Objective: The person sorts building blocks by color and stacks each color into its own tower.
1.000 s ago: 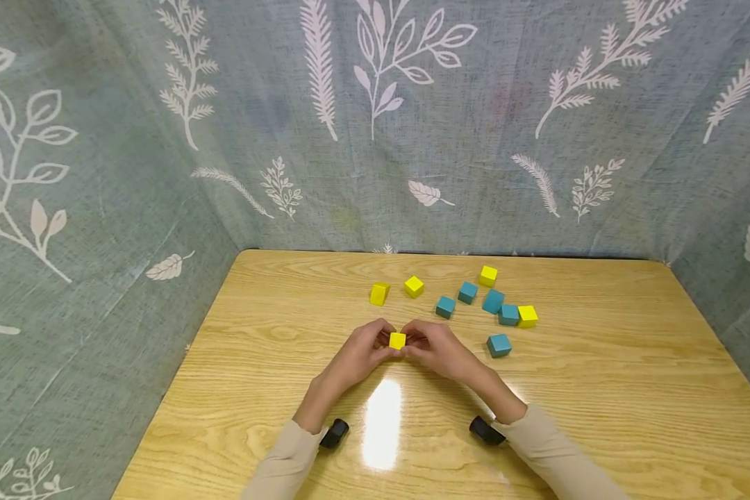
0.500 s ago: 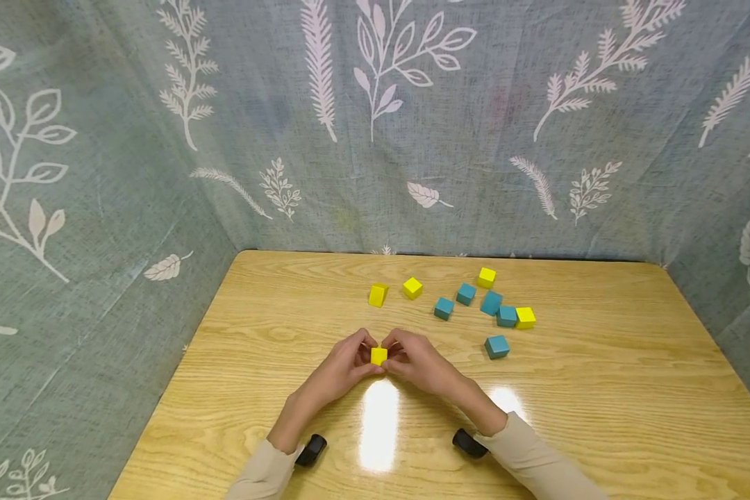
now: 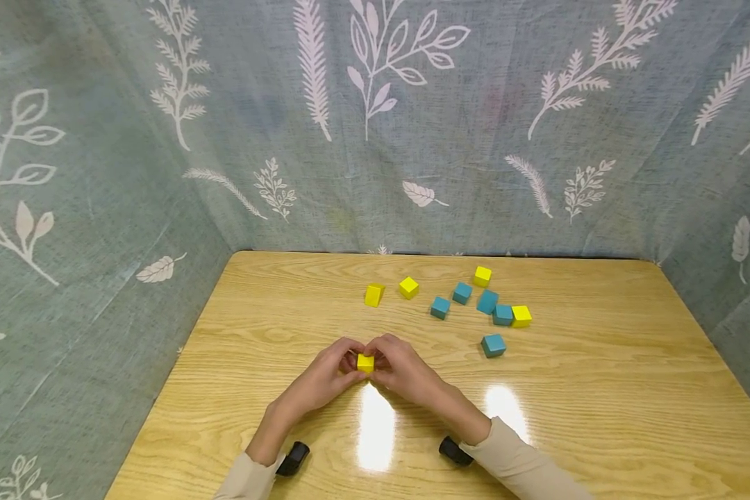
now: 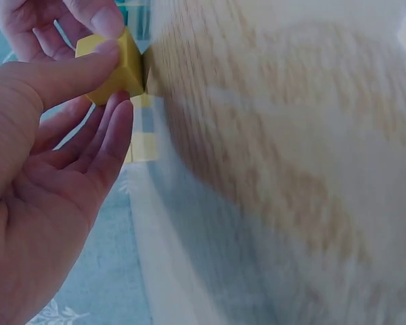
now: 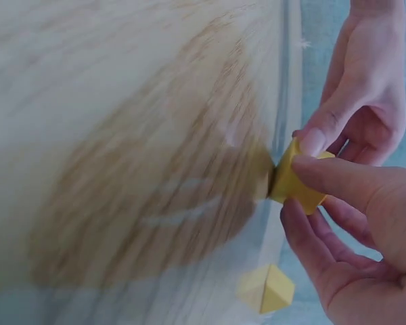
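Observation:
A yellow cube (image 3: 365, 363) is held between both hands over the front-middle part of the wooden table. My left hand (image 3: 325, 375) pinches it from the left, thumb on the near side and fingers behind. From the right, my right hand (image 3: 406, 368) grips the same cube, its fingertips meeting those of the left. In the left wrist view the cube (image 4: 130, 66) has its lower face right at the table surface, beside its shadow. The right wrist view shows both thumbs on the cube (image 5: 291, 181), the fingers partly hiding its far side.
Farther back lie a yellow block (image 3: 375, 295), a yellow cube (image 3: 409, 287) and another yellow cube (image 3: 482, 276). Several blue cubes (image 3: 462, 292) are scattered to the right, one touching a yellow cube (image 3: 521, 317). A patterned curtain (image 3: 350, 173) borders the wooden table (image 3: 600, 389).
Both hands have moved left and towards the person, carrying the yellow cube with them. The other blocks keep their places on the table; the head view has shifted slightly.

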`<state>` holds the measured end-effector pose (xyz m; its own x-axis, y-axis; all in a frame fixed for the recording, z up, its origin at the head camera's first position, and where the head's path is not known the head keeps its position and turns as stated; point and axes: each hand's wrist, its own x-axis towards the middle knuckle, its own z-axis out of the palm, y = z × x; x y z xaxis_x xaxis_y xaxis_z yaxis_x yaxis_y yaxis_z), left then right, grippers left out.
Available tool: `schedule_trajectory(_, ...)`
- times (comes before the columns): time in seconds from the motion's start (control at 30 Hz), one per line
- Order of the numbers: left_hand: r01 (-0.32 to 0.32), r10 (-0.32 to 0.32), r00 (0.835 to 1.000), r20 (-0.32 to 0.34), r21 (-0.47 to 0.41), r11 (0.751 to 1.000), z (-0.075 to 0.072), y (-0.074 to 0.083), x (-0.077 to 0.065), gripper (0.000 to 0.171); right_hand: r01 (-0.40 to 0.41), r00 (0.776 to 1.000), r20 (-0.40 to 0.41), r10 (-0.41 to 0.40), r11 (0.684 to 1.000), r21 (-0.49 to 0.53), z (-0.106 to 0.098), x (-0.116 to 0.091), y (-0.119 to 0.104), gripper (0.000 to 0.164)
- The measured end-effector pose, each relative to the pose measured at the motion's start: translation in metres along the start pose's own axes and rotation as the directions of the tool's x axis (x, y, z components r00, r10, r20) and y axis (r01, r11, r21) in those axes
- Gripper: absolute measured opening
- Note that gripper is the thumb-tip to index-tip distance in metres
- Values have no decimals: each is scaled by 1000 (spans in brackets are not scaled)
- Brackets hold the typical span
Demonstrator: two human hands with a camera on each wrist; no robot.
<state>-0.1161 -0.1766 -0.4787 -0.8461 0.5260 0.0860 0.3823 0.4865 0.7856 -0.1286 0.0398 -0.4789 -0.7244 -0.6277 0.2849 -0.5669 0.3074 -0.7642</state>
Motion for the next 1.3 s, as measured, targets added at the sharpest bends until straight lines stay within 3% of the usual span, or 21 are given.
schedule_trajectory(0.37, 23, -22, 999, -26, 53, 998, -4, -2, 1, 36, 6, 1000, -25, -9, 993, -118, 6, 10, -4, 27)
schedule_trajectory(0.67, 26, -22, 997, -75, 43, 999, -9, -8, 5, 34, -43, 999, -9, 43, 994, -105, 7, 22, -2, 26)
schedule_trajectory(1.07, 51, -46, 996, -81, 65, 997, -11, -12, 9, 33, -61, 998, -14, 60, 994, -92, 7, 27, -1, 28)
schedule_trajectory(1.3, 29, -25, 997, -69, 53, 998, -11, -13, 10, 32, -81, 996, 41, 85, 992, -93, -3, 28, 3, 31)
